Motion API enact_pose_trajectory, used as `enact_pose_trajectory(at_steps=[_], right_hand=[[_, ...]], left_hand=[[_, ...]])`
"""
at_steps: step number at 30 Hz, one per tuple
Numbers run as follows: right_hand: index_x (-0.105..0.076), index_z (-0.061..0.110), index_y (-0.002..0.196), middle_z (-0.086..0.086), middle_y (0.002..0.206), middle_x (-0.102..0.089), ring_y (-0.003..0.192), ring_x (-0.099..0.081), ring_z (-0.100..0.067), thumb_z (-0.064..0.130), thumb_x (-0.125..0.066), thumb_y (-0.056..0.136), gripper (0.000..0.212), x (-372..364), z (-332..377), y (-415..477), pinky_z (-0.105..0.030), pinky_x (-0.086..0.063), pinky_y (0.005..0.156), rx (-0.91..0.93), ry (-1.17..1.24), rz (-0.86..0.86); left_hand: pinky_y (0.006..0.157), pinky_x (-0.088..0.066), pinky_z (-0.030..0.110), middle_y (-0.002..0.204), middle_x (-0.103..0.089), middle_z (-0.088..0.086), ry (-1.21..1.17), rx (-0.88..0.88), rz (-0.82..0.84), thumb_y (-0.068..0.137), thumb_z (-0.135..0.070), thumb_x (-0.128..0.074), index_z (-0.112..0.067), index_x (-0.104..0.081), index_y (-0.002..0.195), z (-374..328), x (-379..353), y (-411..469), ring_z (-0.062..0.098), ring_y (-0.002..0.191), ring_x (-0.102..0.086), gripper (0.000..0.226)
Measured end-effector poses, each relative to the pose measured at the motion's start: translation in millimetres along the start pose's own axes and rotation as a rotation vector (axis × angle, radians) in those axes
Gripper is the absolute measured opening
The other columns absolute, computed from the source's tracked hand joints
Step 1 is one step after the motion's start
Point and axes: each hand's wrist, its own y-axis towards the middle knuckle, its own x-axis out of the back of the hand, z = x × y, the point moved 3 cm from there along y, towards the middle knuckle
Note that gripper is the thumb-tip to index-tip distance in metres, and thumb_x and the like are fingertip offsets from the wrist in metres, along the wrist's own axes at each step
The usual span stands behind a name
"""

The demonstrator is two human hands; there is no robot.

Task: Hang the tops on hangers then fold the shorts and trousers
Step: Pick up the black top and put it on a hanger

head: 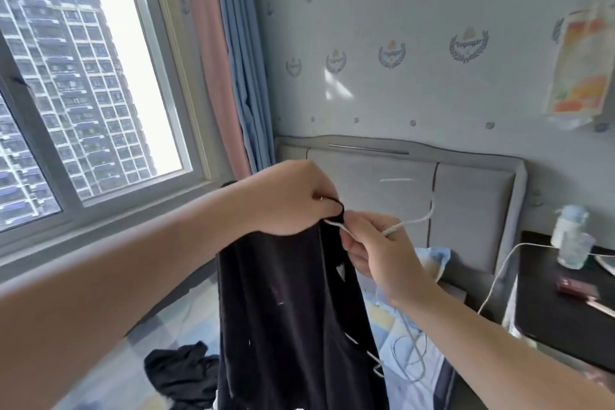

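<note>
With left hand (289, 200) curled, grips black top (293, 309) at its strap (fabric hanging down); pinches white hanger (409, 223) in right hand (376, 253).

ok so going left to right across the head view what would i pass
window → curtains → left hand gripping the top → right hand pinching the hanger → bottle
</note>
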Motion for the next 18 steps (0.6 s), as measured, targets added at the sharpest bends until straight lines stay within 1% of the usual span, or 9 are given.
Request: enact_pose_trajectory(at_steps=[1,3,5,6,7,9,12,15,18], right_hand=[[-0.049,0.015,0.057,0.003,0.047,-0.024,0.037,-0.016,-0.009,0.026,-0.050,0.098,0.043,4,1,-4,-0.015,-0.016,0.037,0.011,0.025,0.005],[-0.046,0.019,0.054,0.004,0.048,-0.025,0.039,-0.016,-0.009,0.026,-0.049,0.099,0.045,14,2,-11,-0.014,-0.016,0.038,0.021,0.048,0.010],[-0.049,0.023,0.051,0.004,0.048,-0.024,0.039,-0.016,-0.009,0.026,-0.049,0.101,0.050,26,1,-17,-0.014,-0.016,0.038,-0.004,0.025,0.011],[-0.052,0.024,0.051,0.004,0.048,-0.024,0.039,-0.016,-0.009,0.027,-0.051,0.102,0.051,31,0,-20,-0.014,-0.016,0.038,-0.026,0.006,0.017],[-0.057,0.022,0.054,0.005,0.047,-0.025,0.038,-0.017,-0.008,0.030,-0.055,0.101,0.048,37,-2,-23,-0.014,-0.017,0.038,-0.053,-0.010,0.029],[-0.065,0.015,0.063,0.005,0.046,-0.029,0.037,-0.022,-0.008,0.036,-0.063,0.094,0.037,52,-8,-32,-0.014,-0.020,0.038,-0.108,-0.057,0.076],[-0.070,0.017,0.075,-0.001,0.050,-0.039,0.039,-0.029,-0.012,0.041,-0.066,0.089,0.029,86,-28,-57,-0.020,-0.025,0.039,-0.155,-0.190,0.098],[-0.068,0.015,0.078,-0.001,0.049,-0.036,0.043,-0.029,-0.010,0.035,-0.052,0.094,0.030,121,-58,-94,-0.023,-0.032,0.047,-0.206,-0.294,0.015],[-0.066,0.019,0.076,0.005,0.052,-0.032,0.048,-0.028,-0.011,0.035,-0.051,0.098,0.031,130,-80,-121,-0.019,-0.026,0.048,-0.205,-0.360,-0.063]], left_hand=[[0.090,-0.045,0.033,0.091,-0.059,-0.015,0.093,-0.027,-0.002,0.096,-0.057,-0.043,-0.039,-0.071,0.090,1,-9,-3,0.009,0.094,-0.054,0.035],[0.098,-0.033,0.032,0.101,-0.052,-0.019,0.253,-0.082,-0.038,0.090,-0.071,-0.027,-0.045,-0.065,0.104,5,-21,-10,0.009,0.107,-0.044,0.048],[0.099,-0.037,0.032,0.106,-0.058,-0.020,0.356,-0.125,-0.087,0.092,-0.070,-0.019,-0.045,-0.058,0.113,9,-25,-15,0.007,0.107,-0.050,0.051],[0.093,-0.042,0.032,0.103,-0.061,-0.019,0.361,-0.127,-0.102,0.093,-0.067,-0.017,-0.044,-0.056,0.112,12,-28,-16,0.007,0.102,-0.055,0.049],[0.084,-0.046,0.032,0.098,-0.062,-0.019,0.338,-0.126,-0.104,0.094,-0.065,-0.017,-0.043,-0.056,0.110,14,-32,-17,0.007,0.094,-0.058,0.047],[0.070,-0.042,0.029,0.090,-0.057,-0.023,0.257,-0.127,-0.081,0.094,-0.062,-0.021,-0.044,-0.058,0.107,15,-45,-21,0.004,0.081,-0.053,0.043],[0.071,-0.047,0.032,0.086,-0.062,-0.022,0.142,-0.058,-0.091,0.095,-0.058,-0.027,-0.039,-0.064,0.104,27,-65,-34,0.006,0.078,-0.056,0.043],[0.069,-0.048,0.032,0.075,-0.061,-0.022,-0.022,0.057,-0.165,0.095,-0.054,-0.037,-0.032,-0.069,0.098,45,-83,-50,0.003,0.073,-0.058,0.038],[0.068,-0.050,0.033,0.074,-0.062,-0.018,-0.094,0.061,-0.150,0.097,-0.048,-0.044,-0.029,-0.069,0.094,39,-113,-58,0.001,0.071,-0.058,0.032]])
